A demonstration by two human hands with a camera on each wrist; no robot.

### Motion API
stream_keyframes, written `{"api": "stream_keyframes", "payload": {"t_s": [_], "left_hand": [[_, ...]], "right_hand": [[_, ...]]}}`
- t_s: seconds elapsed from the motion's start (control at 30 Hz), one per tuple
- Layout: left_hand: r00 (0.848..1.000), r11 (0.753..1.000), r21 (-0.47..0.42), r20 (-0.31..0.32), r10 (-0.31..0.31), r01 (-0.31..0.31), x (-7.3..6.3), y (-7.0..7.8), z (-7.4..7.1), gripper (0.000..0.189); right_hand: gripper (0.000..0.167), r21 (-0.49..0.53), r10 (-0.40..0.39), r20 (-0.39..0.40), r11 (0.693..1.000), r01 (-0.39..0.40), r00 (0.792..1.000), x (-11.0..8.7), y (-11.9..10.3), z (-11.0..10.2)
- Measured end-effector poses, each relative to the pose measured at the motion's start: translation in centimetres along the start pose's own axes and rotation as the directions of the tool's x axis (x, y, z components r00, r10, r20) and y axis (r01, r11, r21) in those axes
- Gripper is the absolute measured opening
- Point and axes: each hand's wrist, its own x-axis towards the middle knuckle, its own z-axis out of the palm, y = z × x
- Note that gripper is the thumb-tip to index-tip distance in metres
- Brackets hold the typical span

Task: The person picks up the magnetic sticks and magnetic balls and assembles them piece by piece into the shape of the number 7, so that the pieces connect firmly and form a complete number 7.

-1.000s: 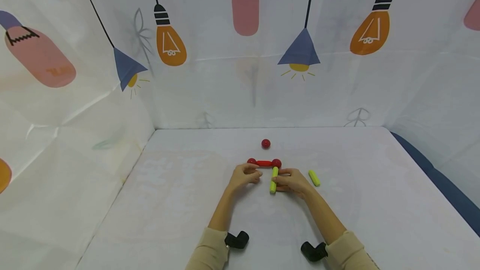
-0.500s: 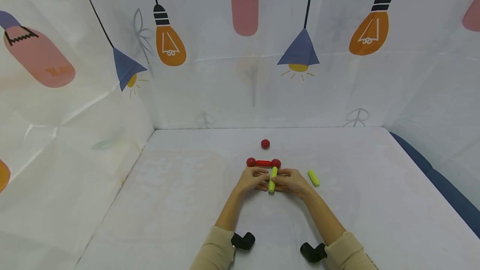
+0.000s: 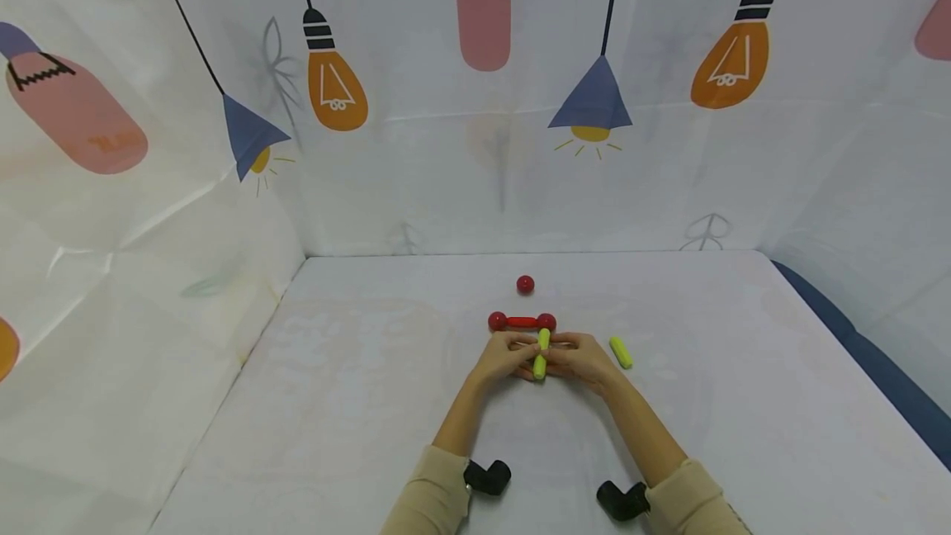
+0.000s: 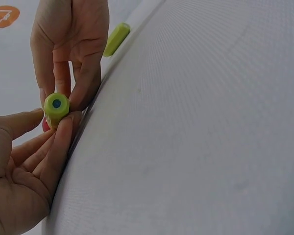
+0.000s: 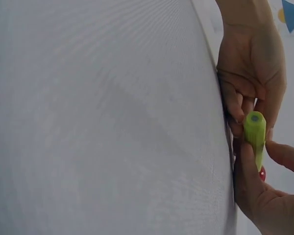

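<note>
Both hands meet at a yellow-green magnetic rod (image 3: 541, 362), whose near end shows a dark round inset (image 4: 56, 104) in the left wrist view. Its far end reaches the right red ball (image 3: 546, 321) of a pair joined by a red rod (image 3: 522, 322); whether they touch is hard to tell. My left hand (image 3: 508, 355) pinches the yellow-green rod from the left between thumb and fingers. From the right, my right hand (image 3: 583, 360) holds the same rod, its thumb and fingertips on either side. The left red ball (image 3: 497, 321) sits at the red rod's other end.
A second yellow-green rod (image 3: 621, 352) lies to the right of my right hand. Beyond the joined pieces is a loose red ball (image 3: 525, 285). The white table (image 3: 357, 403) meets a printed white sheet (image 3: 416, 180) at its back and left.
My left hand has moved right and towards me, from beside the red pieces onto the yellow-green rod. My right hand has kept its hold, nearly still.
</note>
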Motion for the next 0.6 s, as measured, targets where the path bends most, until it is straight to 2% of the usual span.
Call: {"api": "stream_keyframes", "payload": {"t_s": [0.4,0.6], "left_hand": [[1.000,1.000,-0.003,0.019,0.024,-0.024,0.44,-0.26,0.20,0.037],[1.000,1.000,0.023,0.015,0.013,-0.013,0.34,-0.13,0.30,0.040]], "right_hand": [[0.052,-0.014,-0.002,-0.008,1.000,0.002,1.000,-0.25,-0.12,-0.17],[0.051,-0.028,0.001,-0.017,1.000,-0.001,1.000,-0.60,-0.15,-0.35]]}}
